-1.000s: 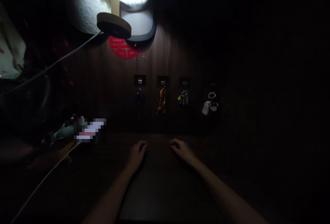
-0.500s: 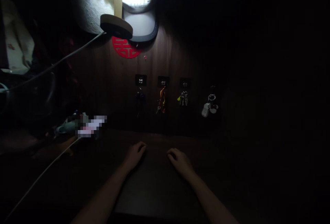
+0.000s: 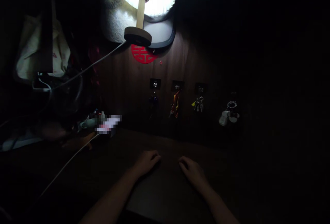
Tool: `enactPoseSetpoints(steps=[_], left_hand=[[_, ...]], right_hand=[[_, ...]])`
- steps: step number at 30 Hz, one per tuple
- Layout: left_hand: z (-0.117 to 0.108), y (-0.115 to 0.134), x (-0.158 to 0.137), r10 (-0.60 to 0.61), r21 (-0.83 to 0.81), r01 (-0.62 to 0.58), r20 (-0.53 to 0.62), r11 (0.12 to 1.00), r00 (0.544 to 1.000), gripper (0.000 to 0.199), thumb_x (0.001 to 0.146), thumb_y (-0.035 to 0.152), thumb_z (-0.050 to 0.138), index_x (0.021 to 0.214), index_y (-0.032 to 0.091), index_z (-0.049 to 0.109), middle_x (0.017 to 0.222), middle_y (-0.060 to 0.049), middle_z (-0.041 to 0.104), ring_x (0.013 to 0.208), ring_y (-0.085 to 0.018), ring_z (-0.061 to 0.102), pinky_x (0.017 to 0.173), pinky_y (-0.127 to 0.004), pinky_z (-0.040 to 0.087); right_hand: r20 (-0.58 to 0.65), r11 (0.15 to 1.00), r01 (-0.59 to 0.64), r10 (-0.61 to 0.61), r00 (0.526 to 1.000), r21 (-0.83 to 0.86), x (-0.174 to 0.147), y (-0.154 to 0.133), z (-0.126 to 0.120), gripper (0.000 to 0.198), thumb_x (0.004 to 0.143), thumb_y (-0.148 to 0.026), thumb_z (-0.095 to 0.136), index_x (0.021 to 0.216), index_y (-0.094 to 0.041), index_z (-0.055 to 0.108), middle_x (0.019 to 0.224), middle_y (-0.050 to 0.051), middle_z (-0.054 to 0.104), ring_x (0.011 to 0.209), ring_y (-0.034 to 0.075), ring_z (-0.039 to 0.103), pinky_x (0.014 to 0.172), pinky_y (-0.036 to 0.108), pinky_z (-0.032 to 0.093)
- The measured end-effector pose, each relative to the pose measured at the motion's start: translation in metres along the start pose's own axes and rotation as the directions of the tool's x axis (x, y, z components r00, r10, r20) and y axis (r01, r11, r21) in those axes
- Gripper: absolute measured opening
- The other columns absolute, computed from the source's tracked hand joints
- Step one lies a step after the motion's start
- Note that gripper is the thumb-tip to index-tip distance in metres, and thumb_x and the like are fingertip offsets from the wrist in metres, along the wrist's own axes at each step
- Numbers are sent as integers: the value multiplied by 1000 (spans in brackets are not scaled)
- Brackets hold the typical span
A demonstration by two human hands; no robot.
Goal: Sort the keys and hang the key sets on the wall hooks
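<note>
On the dark tabletop [image 3: 152, 196], my left hand [image 3: 147, 160] rests with its fingers loosely curled and its thumb by the index finger. My right hand [image 3: 193, 170] lies a short way to the right in a similar loose curl. Nothing shows in either hand, and the undersides of both are hidden in shadow. Behind them on the dark wooden panel hang bunches of keys: a dark one [image 3: 154, 99], one on a red and yellow cord [image 3: 176, 103], one with a yellow tag [image 3: 199, 104], and a ring with pale fobs [image 3: 229, 115].
A lit lamp with a wooden stem [image 3: 140, 12] hangs overhead, its white cable [image 3: 103, 59] running left. A red paper cutout [image 3: 144, 56] is on the panel. Left are a cloth bag [image 3: 60, 52], a blurred pale object [image 3: 109, 125] with a cord, and small clutter. Darkness hides the right side.
The whole view has shifted, so the lamp, keys and hands appear farther right, and more of the bag shows. Both hands stay resting on the tabletop in much the same pose.
</note>
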State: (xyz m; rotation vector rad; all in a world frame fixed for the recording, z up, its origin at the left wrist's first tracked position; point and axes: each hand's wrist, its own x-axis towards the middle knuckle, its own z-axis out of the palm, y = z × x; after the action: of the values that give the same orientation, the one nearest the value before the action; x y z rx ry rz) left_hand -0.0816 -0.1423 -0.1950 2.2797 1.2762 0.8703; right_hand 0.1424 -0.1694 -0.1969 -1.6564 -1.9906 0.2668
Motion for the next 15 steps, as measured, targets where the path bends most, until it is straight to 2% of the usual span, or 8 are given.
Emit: enactPoseSetpoints(steps=[6, 15], left_hand=[[-2, 5, -4, 81, 27, -84, 82, 996, 993, 46, 86, 45, 32, 65, 18, 63, 63, 0, 64, 58, -12, 54, 53, -20, 32], [-6, 6, -6, 95, -12, -94, 172, 995, 981, 53, 85, 50, 30, 64, 17, 66, 61, 0, 65, 55, -11, 54, 52, -20, 33]], right_hand=[[23, 999, 32, -33, 999, 28, -2, -3, -3, 25, 79, -29, 40, 90, -27, 62, 96, 1, 67, 89, 19, 61, 77, 29, 44], [109, 989, 105, -116, 987, 102, -4, -8, -7, 26, 81, -33, 39, 93, -29, 62, 94, 0, 68, 87, 19, 63, 75, 28, 44]])
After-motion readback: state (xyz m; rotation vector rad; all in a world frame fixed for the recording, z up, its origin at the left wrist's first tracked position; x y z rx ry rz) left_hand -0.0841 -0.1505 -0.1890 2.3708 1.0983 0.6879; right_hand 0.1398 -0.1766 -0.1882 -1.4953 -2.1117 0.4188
